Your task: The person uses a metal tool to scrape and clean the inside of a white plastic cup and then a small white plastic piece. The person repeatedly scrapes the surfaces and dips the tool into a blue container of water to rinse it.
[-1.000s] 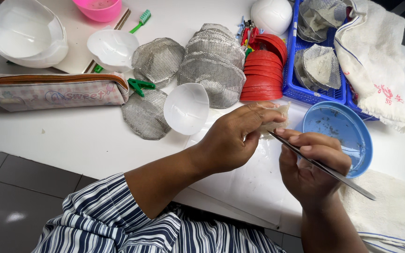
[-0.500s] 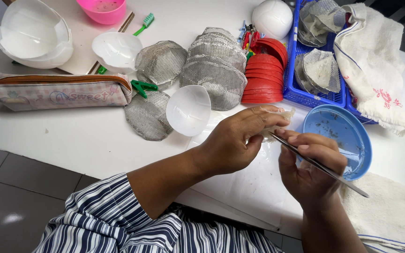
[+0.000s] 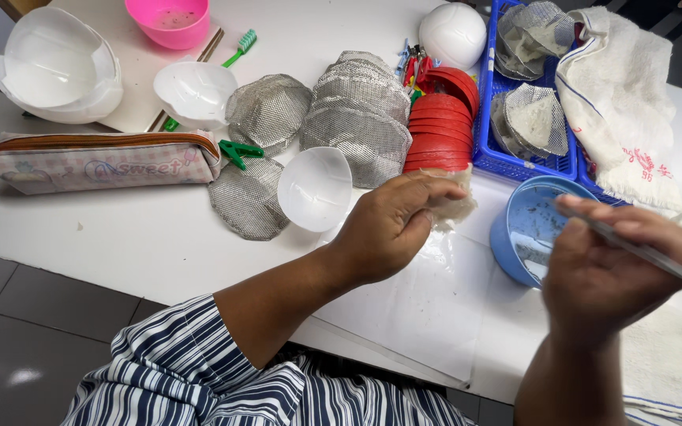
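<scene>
Left hand [image 3: 392, 225] clenched on a pale, crumpled piece [image 3: 455, 207], perhaps mesh, held above the desk [image 3: 120, 237]. Right hand [image 3: 609, 268] gripping a thin metal tool [image 3: 649, 254] beside the blue bowl [image 3: 507, 237]. Best done with the piece steadied, tool tip guided slowly.

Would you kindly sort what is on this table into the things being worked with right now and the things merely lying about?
In use:
- left hand gripping a pale crumpled piece
- right hand holding a thin metal tool
- blue bowl, right beside the tool's tip

Lying about:
- pencil case
- wire mesh cups
- stack of red lids
- pink bowl
- green toothbrush
- blue basket
- towel
</scene>
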